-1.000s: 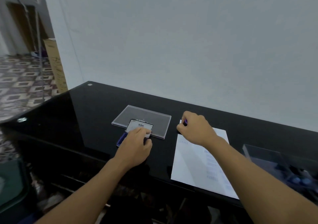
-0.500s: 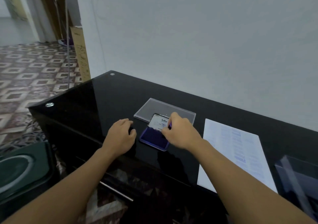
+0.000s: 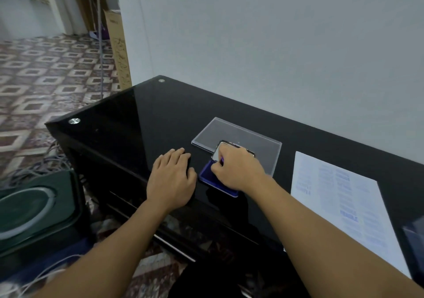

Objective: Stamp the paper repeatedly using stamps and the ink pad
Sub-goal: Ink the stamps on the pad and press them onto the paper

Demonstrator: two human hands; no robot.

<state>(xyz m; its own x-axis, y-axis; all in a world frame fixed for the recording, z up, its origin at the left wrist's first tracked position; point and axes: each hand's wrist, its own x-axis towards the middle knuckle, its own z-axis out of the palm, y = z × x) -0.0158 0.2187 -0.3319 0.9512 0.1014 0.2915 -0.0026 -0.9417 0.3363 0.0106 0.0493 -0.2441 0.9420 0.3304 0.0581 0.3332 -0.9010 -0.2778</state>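
As the paper (image 3: 332,183) at the right of the frame already carries columns of faint blue marks, with one bolder block low down, the stamping looks well under way. Bare white remains along its top and far right side, so more impressions seem due.

Judging by the hands, the step in hand is inking. The right hand (image 3: 238,171) is down over the ink pad (image 3: 207,175) at the centre of the frame, its grip pinched on a small purple stamp (image 3: 221,160). The pad's lid (image 3: 220,150) stands open behind the knuckles, in front of a clear plastic cover (image 3: 241,135) lying flat on the black surface (image 3: 160,114). The left hand (image 3: 172,180) rests just left of the pad, its grip spread flat on the surface and holding nothing. Whether it touches the pad I cannot tell.

Almost all of the stamp is hidden beneath the fingers, so whether its face meets the ink cannot be told. The marks on the paper are too blurred to read. The right forearm (image 3: 309,224) covers the paper's near left corner. A clear box (image 3: 413,240) at the right edge is cut off, its contents unseen.
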